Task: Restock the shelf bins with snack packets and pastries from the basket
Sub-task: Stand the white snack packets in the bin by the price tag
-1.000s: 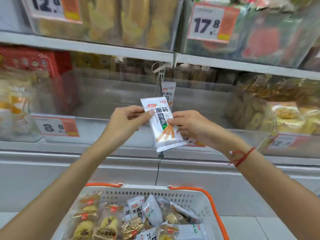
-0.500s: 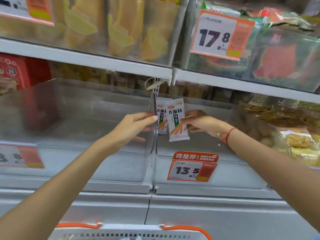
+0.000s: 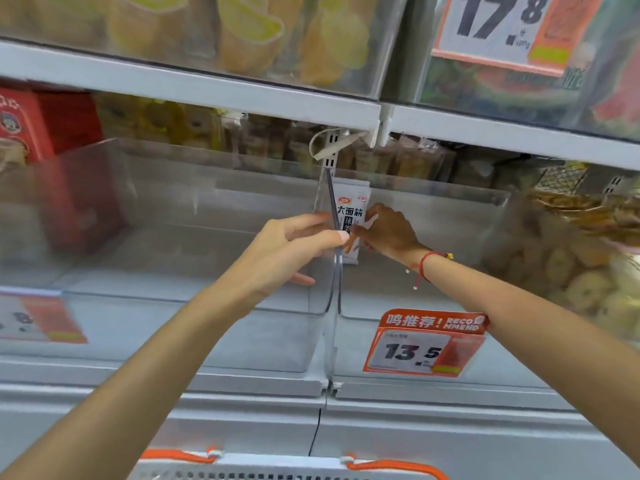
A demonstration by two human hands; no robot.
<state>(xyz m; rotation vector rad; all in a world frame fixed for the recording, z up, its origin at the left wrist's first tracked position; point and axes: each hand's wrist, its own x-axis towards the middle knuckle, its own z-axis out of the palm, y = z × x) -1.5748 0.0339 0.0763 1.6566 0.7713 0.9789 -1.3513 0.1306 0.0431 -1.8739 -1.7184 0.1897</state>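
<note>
A white snack packet with black characters stands upright in the back left corner of the clear bin that bears the 13.5 tag. My right hand reaches into that bin and holds the packet by its right edge. My left hand hovers over the neighbouring clear bin, fingers loosely curled and holding nothing, thumb tip at the clear divider wall between the two bins. Of the white basket with orange handles, only the rim shows at the bottom edge; its contents are out of view.
A shelf edge with full bins above hangs low over the open bins. At the right stands a bin of round pastries. Red boxes sit at the far left. An orange price tag hangs on the right bin's front.
Both hands rose from above the basket to the shelf. My right hand carried the packet into the right bin and set it against the back corner; my left hand let go of it.
</note>
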